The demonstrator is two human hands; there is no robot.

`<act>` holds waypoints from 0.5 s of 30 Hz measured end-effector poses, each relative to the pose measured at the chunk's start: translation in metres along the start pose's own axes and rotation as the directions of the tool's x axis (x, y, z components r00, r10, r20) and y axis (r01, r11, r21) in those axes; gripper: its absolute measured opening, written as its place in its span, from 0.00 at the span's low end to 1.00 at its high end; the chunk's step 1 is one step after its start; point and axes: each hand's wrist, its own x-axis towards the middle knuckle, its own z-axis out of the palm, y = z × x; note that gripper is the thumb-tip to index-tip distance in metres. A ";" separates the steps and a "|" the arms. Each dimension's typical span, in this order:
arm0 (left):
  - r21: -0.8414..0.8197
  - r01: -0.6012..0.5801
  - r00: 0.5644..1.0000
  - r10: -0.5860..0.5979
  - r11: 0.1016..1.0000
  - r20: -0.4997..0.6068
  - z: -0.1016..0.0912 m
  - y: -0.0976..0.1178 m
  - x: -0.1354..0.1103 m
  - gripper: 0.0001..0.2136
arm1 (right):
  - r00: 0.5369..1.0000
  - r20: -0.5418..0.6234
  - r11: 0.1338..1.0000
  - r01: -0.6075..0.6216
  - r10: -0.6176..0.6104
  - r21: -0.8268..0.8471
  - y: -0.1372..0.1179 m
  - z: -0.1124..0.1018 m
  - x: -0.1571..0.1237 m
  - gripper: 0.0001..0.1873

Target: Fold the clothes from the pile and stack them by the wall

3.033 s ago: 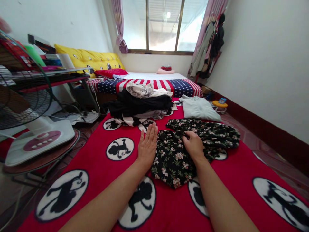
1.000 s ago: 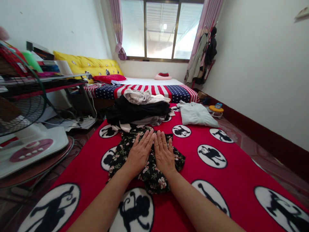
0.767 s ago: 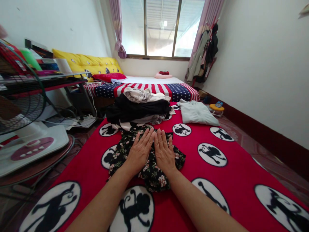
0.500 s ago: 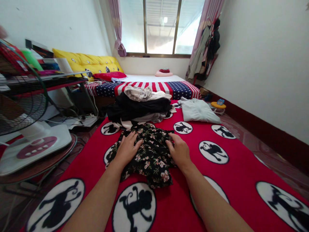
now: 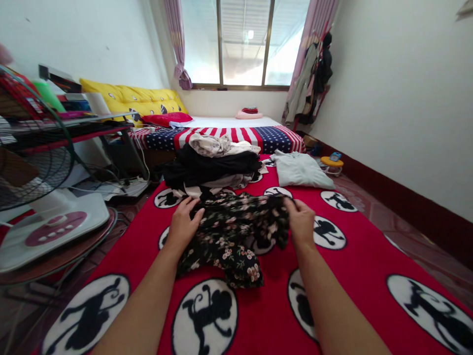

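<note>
1. The floral garment (image 5: 225, 229) lies between my left hand (image 5: 184, 224) and right hand (image 5: 302, 223), on the red blanket (image 5: 264, 320).
2. My right hand pinches its raised right edge.
3. My left hand touches its left edge; whether gripping, I cannot tell.
4. Beyond: a clothes pile (image 5: 218, 165), then a pale shirt (image 5: 303, 171).

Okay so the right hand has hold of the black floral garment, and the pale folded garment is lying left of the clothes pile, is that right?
Not quite: in the head view, the pale folded garment lies right of the clothes pile. The right hand does have hold of the black floral garment.
</note>
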 end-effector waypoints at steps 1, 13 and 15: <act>-0.019 -0.003 1.000 0.003 1.000 -0.028 -0.003 0.000 0.002 0.19 | 0.973 -0.216 0.992 -0.055 0.079 0.113 0.009 -0.010 0.011 0.22; -0.365 -0.023 0.950 0.134 0.931 0.283 0.004 0.056 -0.017 0.24 | 0.937 -0.348 0.998 -0.038 0.016 -0.056 0.027 -0.020 0.018 0.35; -0.397 -0.114 0.878 0.279 0.911 0.389 0.004 0.081 -0.032 0.28 | 0.956 -0.293 0.993 -0.017 -0.019 -0.119 0.024 -0.017 0.016 0.34</act>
